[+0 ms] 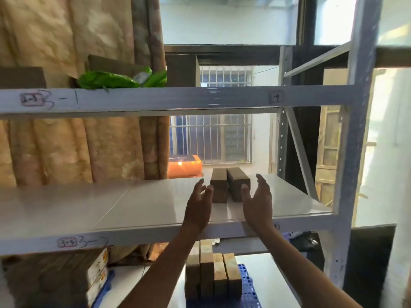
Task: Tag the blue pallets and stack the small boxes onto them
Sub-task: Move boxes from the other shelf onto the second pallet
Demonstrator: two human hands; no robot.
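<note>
Two small brown boxes stand side by side on the middle rack shelf [133, 203]: the left box [219, 185] and the right box [238, 183]. My left hand [199, 205] is open just left of the pair, fingers near the left box. My right hand [258, 201] is open just right of the pair, thumb close to the right box. Neither hand holds anything. Below the shelf, several small brown boxes [213, 276] stand upright on a blue pallet [249, 285].
The grey metal rack has a beam [155, 100] above with handwritten labels, and an upright post [353, 152] at the right. Green bags [115, 80] lie on the top shelf. An orange object [184, 166] sits behind the shelf. Cartons [97, 276] stand at the lower left.
</note>
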